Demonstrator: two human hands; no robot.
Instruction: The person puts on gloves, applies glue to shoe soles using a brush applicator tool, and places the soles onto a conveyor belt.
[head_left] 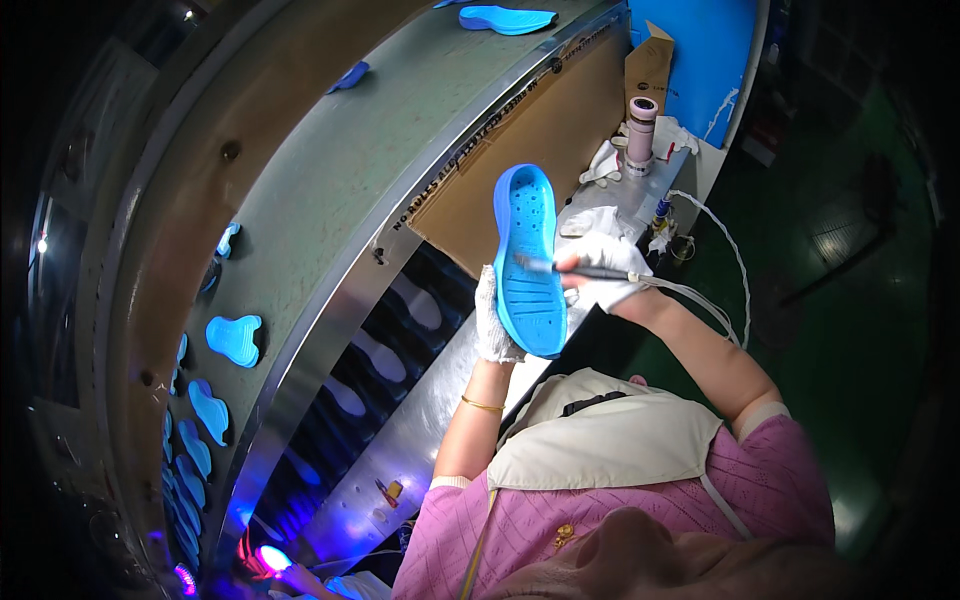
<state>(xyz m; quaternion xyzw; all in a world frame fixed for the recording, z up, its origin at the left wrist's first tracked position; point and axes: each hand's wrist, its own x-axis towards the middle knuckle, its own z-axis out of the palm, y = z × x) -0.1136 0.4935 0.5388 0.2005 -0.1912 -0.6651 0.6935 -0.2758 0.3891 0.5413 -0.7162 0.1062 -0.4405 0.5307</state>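
Observation:
A blue shoe sole (pixel 530 305) is held up in front of me, its hollow inner side facing me, with small holes toward the toe and grooves toward the heel. My left hand (pixel 493 325), in a white knit glove, grips its left edge near the heel. In my right hand (pixel 610 265), also white-gloved with bare fingertips, is a slim grey brush (pixel 594 271) with a pale tube running from its back end. The blurred bristles lie over the middle of the sole; whether they touch it I cannot tell.
Left, a green conveyor belt (pixel 300 220) carries several blue soles (pixel 233 340). A cardboard sheet (pixel 520 150) leans along its metal side. A pink bottle (pixel 641 130) and white gloves (pixel 602 163) lie on the metal ledge (pixel 400 425). Another person's hand (pixel 298 578) shows lower left beside a purple glow.

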